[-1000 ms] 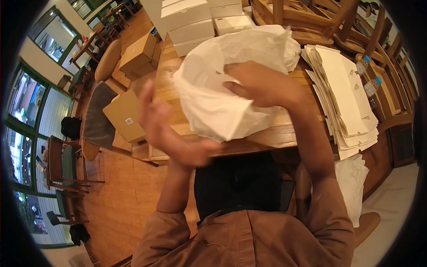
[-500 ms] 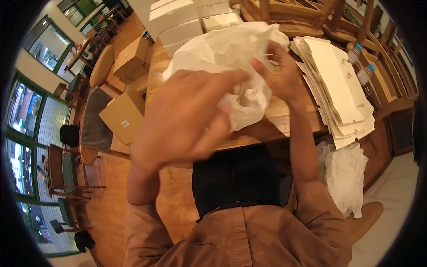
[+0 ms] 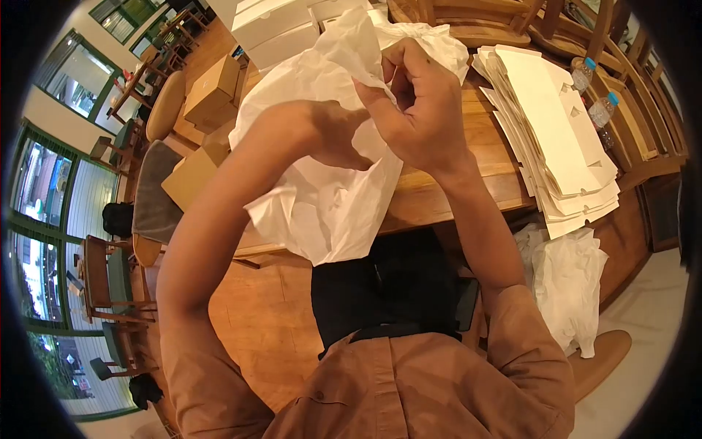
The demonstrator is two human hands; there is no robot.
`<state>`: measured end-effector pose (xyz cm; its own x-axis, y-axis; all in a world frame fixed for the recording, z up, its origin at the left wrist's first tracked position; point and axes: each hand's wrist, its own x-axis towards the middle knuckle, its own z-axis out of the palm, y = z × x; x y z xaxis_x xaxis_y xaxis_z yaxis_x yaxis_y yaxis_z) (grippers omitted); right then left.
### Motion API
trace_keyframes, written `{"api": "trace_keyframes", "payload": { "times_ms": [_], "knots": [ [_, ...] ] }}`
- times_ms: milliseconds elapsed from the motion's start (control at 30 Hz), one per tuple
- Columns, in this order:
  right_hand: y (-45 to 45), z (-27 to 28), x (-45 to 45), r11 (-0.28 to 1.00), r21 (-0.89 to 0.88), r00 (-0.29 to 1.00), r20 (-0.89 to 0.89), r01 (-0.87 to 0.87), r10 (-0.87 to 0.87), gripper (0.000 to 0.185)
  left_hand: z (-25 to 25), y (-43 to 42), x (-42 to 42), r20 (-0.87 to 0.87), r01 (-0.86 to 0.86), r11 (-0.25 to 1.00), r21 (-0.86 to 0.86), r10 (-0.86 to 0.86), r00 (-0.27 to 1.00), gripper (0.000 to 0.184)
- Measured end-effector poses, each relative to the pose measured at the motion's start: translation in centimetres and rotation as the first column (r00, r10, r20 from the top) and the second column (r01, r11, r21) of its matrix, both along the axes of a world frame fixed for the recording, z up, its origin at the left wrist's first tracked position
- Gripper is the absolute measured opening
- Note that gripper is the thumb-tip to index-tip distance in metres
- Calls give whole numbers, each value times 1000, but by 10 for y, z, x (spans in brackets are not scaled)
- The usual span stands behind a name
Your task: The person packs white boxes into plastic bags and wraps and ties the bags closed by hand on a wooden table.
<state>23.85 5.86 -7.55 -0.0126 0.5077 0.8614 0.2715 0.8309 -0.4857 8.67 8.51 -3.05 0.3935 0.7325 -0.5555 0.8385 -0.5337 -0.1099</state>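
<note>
A large crumpled sheet of thin white tissue paper (image 3: 340, 208) spreads out between my hands and hangs over the front edge of the wooden table (image 3: 431, 201). My left hand (image 3: 329, 132) is loosely around a bunched part of it, thumb below and fingers above. Its fingertips are partly lost against the paper. My right hand (image 3: 424, 110) is higher and to the right, with curled fingers and thumb pinching the upper edge of the paper. More crumpled white paper (image 3: 439, 44) lies behind my right hand.
White boxes (image 3: 274, 33) are stacked at the back of the table. Flat white box sheets (image 3: 552, 132) form a pile on the right, beside water bottles (image 3: 603, 110). Brown cartons (image 3: 212, 91) stand left. A white plastic bag (image 3: 567, 282) hangs at lower right.
The tissue paper has opened out and come down over the table's front edge. My left hand has moved up and away from my body; my right hand has shifted left and turned.
</note>
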Motion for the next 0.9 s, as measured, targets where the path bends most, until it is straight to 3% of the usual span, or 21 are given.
{"api": "trace_keyframes", "payload": {
  "times_ms": [33,67,233,400,500,633,800,867,900],
  "knots": [
    [-1,-1,-1,999,46,1000,-9,-1,2,22,-2,3,4,-38,-59,990,-131,55,998,93],
    [-2,-2,-2,999,41,1000,-11,-4,5,22,-12,7,3,-44,-46,989,-141,40,998,93],
    [1,-6,0,992,81,992,-82,-92,99,21,-75,28,-29,107,95,995,42,-99,989,95],
    [0,3,3,994,106,990,-134,-39,53,22,-83,33,-46,231,123,984,131,-151,961,97],
    [-4,14,4,992,118,995,-92,43,-32,22,-70,26,-40,205,106,994,30,-110,973,100],
    [6,9,4,959,192,977,2,207,-212,26,-83,19,-38,17,219,976,2,-219,976,93],
    [3,6,3,999,30,992,-121,33,-29,35,-62,-7,-26,-129,180,984,7,-178,976,89],
    [2,8,2,1000,-16,984,-177,-14,11,40,-64,-5,-32,-97,317,948,31,-313,945,86],
    [3,8,4,999,-40,994,-105,-27,22,48,-65,-5,-35,-96,316,948,33,-312,945,86]
  ]
}}
